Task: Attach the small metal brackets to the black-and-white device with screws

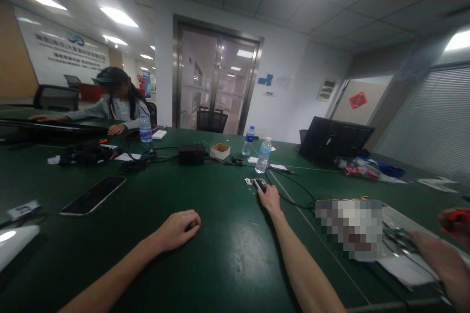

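Left hand (pixel 179 227) rests on the green table (pixel 227 254), knuckles up, fingers curled under into a loose fist, holding nothing. It sits near the table's front edge, forearm angling in from lower left.

Right hand (pixel 270 198) is stretched forward, arm straight out, fingertips on the near end of a small black gadget (pixel 260 184). The gadget lies flat on the table, about mid-table, just ahead of the hand. Cannot tell whether the fingers pinch it or only touch it. A small pale part (pixel 248 181) lies just left of the gadget, apart from it. A thin black cable (pixel 293 195) curves over the table to the right of the hand.

A clear water bottle (pixel 263 155) stands upright just beyond the gadget, and a second bottle (pixel 248 141) stands farther back. A small open cardboard box (pixel 220 150) and a black box (pixel 191 154) sit left of the bottles. A phone (pixel 93 195) lies face up, well left of the left hand. An open laptop (pixel 332 144) stands at far right, its back to the camera.

Another person (pixel 117 102) sits at the far left end, arms on the table. A co-worker's hand (pixel 440 254) comes in at the right edge, with a red item (pixel 458 216) just above it.
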The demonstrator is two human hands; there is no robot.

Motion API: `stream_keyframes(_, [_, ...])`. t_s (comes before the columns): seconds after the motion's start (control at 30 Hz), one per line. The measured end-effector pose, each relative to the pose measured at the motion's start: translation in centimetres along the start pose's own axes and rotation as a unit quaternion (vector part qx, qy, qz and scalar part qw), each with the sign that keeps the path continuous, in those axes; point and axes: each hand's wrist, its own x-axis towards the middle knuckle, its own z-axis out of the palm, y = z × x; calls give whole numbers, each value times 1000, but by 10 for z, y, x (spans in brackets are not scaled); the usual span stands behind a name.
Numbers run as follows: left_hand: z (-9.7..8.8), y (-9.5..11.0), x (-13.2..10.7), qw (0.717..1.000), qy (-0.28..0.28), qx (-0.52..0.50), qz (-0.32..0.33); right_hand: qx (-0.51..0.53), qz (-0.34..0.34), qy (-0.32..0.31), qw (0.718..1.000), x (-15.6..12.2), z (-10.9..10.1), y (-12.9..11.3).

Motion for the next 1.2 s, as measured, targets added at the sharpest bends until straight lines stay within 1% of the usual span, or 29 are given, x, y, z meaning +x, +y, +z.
stream_keyframes(0.17, [0, -1, -1, 1000, -4, 4, 1, 4, 3, 8, 1000, 0, 1, 0])
stream_keyframes(0.33, [-2, 0, -2, 1000, -10, -1, 0, 13, -14, 21, 1000, -1, 3, 0])
stream_keyframes(0.53, [-3, 2, -1, 1000, -15, 3, -4, 22, -43, 71, 996, 0, 3, 0])
stream_keyframes(0.67, [0, -3, -1, 1000, -12, 1, 1, 29, -69, 106, 992, 0, 3, 0])
stream_keyframes(0.77, [2, -7, -1, 1000, -8, -1, 5, 38, -84, 121, 988, -1, 2, 0])
stream_keyframes(0.9, [1, -8, -1, 1000, -17, -3, 1, 59, -92, 128, 986, -1, 3, 0])
stream_keyframes(1.03, [-1, -8, 0, 1000, -29, 2, -5, 92, -79, 131, 984, 0, 5, 0])
stream_keyframes(1.2, [4, -19, 1, 1000, -18, 2, 6, 128, -63, 109, 984, 3, 7, -1])
